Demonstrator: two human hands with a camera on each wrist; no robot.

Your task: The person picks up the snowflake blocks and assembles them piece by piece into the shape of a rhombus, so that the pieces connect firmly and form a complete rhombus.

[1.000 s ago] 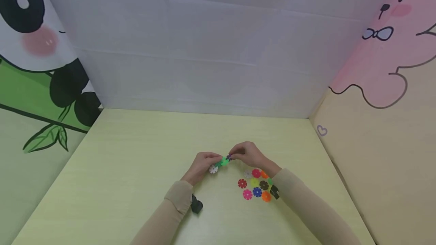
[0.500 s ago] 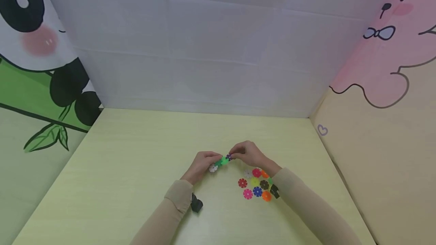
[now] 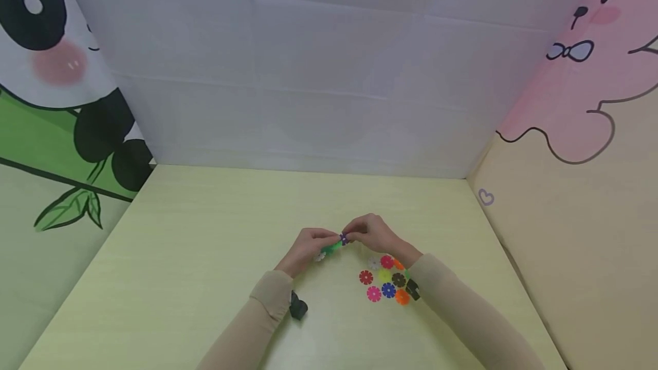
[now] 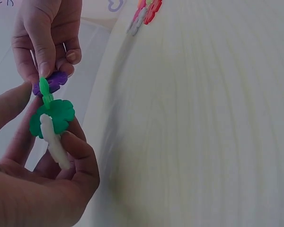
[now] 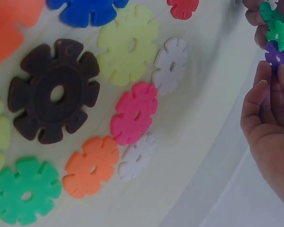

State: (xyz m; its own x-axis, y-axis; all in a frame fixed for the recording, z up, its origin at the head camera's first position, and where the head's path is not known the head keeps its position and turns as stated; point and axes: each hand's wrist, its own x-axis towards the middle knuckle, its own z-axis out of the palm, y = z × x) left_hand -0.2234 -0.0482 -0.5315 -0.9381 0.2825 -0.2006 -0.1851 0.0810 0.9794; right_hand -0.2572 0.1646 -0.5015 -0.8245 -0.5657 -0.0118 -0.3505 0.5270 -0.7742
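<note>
In the head view, my left hand (image 3: pixel 307 249) and right hand (image 3: pixel 376 234) meet over the table around a short chain of slotted plastic flower discs. A white disc (image 4: pixel 56 144), a dark green disc (image 4: pixel 60 116) and a light green disc (image 4: pixel 45 92) are linked crosswise, as the left wrist view shows. My left hand grips this chain, its thumb and a fingertip up near the purple disc (image 4: pixel 52 84) at the far end. The right thumb and fingers pinch that purple disc from the other side; it sits against the light green disc's edge.
Several loose discs lie flat on the table (image 3: pixel 205 256) near my right forearm, among them a brown disc (image 5: pixel 54 92), a pink disc (image 5: pixel 135 113) and an orange disc (image 5: pixel 91 168). A pale back wall (image 3: pixel 308 73) and painted side walls enclose the table.
My left fingers have shifted right along the chain toward the purple disc, covering more of the green and white discs in the head view. The right hand has edged slightly left.
</note>
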